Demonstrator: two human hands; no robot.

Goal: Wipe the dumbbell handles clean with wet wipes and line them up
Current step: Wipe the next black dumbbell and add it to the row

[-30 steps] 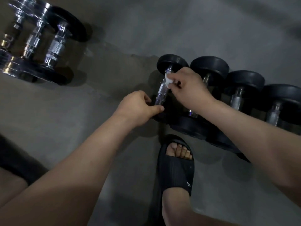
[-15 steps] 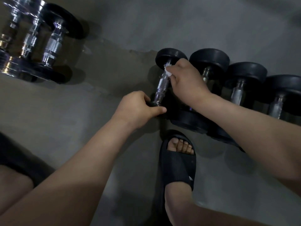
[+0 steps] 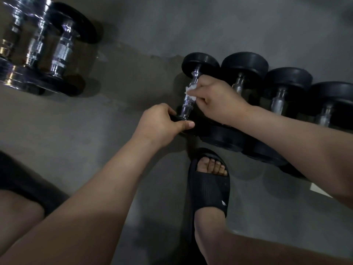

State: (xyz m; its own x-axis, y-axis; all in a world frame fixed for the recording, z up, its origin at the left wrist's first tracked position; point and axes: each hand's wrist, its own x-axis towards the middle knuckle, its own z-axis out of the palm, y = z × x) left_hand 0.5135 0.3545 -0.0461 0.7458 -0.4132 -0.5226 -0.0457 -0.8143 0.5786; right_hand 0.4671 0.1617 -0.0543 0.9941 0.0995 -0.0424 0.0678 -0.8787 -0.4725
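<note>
Grey concrete floor point(image 3: 91, 153) is stretching wide between two dumbbell groups. I am seeing my left hand point(image 3: 162, 123) gripping the near head of the leftmost black dumbbell point(image 3: 200, 62) in the row of four. My right hand point(image 3: 219, 100) is pinching a wet wipe point(image 3: 191, 92) against its handle point(image 3: 186, 109). Chrome dumbbells point(image 3: 47, 54) are sitting well apart, upper left. A black sandal point(image 3: 208, 188) is standing near the row's edge.

open floor point(image 3: 118, 111) can be found between the chrome dumbbells point(image 3: 63, 52) and the black dumbbell row point(image 3: 286, 77); near side's blocked by a sandal point(image 3: 208, 190).
</note>
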